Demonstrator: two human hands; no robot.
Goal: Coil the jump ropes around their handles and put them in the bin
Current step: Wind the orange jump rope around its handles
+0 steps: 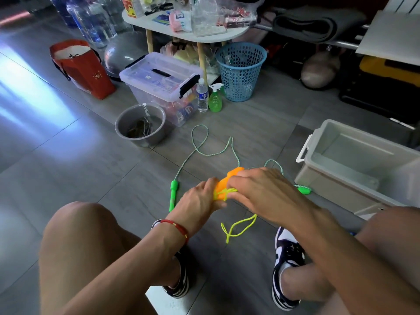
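**Two ropes, one in hand**

At frame centre the left hand [200,198] and right hand [259,189] both grip the orange handles [229,178], yellow rope [238,226] wound on and trailing below. A green rope [200,151] with two handles lies on the floor behind. The bin [354,164] sits at right. Upper centre: bucket [141,123], basket [241,71], lidded box [159,76].

Orange handles [229,178] bunched together, yellow cord [238,227] wound round them, loose end looping down to floor. Green-handled rope [200,151] sprawled uncoiled on tiles, one handle [173,194] lying left, other [304,190] beside open grey bin [336,178].
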